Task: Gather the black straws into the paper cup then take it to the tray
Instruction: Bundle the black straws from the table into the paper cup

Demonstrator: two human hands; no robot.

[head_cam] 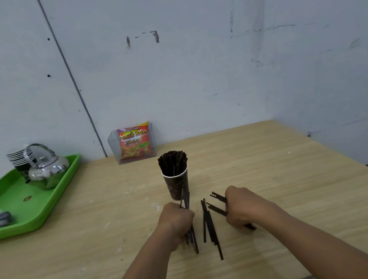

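My left hand (177, 222) and right hand (244, 207) each grip black straws (195, 241), firmly I think; I align ends, then feed the far paper cup (177, 187).

1. A red snack packet (134, 142) carries "French Fries" in large letters across its upper half.
2. Just below that, the same packet shows the number "2000".
3. A small line of print above the name is too blurred to read.
4. The packet stands in a clear holder (113, 150) at the back of the surface (256, 176).
5. Print on the paper cup (177, 186) and on the stacked cups (19, 160) on the tray (20, 208) is illegible.
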